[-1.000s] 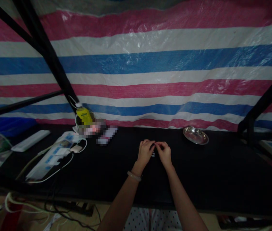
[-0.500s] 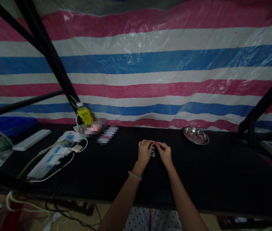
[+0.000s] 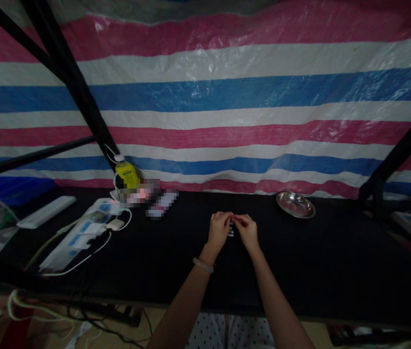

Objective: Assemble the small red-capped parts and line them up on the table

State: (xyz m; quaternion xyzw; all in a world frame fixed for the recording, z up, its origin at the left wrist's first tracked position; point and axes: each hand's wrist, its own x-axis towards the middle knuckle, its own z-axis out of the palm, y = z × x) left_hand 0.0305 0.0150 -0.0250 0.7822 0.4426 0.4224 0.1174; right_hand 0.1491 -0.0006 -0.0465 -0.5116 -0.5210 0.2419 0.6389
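Note:
My left hand (image 3: 219, 229) and my right hand (image 3: 246, 230) meet over the middle of a black table (image 3: 300, 261), fingers curled and pinched together. Between them they hold a small dark object with pale metal bits (image 3: 230, 229), too small to name. A pale bangle (image 3: 202, 265) circles my left wrist. Both forearms reach in from the bottom edge.
A round steel dish (image 3: 295, 204) sits at the back right. At the left lie a white power strip with cables (image 3: 76, 238), a white flat bar (image 3: 46, 211) and a yellow bottle (image 3: 127, 173). Black frame bars (image 3: 78, 92) cross at left and right before a striped tarp (image 3: 227, 97).
Both hands stay together at the table's middle with only slight finger movement; the small object now hangs between the fingertips, a bit more visible than a second ago.

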